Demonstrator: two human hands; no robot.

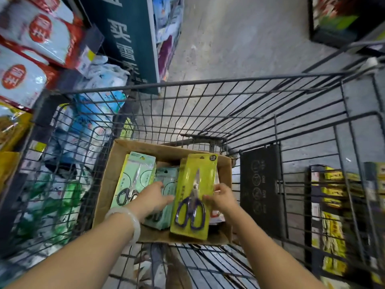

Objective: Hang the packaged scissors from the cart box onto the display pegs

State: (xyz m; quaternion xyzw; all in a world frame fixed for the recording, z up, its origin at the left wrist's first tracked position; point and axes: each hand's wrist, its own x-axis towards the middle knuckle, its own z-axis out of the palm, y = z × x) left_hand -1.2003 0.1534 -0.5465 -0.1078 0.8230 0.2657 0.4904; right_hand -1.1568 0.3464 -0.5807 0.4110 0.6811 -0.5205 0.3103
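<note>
Cart (pixel 208 105) wires ring box (pixel 116 163); shelves (pixel 31 59) left; hands (pixel 220 198) inside.

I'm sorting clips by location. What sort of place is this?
Most likely a shop aisle during restocking: a wire cart holds a cardboard box of carded scissors, including a yellow pack, with shelves of packaged goods alongside.

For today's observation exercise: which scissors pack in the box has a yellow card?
The yellow pack at the box's right, with purple-handled scissors, touched by the right hand. The other visible packs are pale green.
</note>
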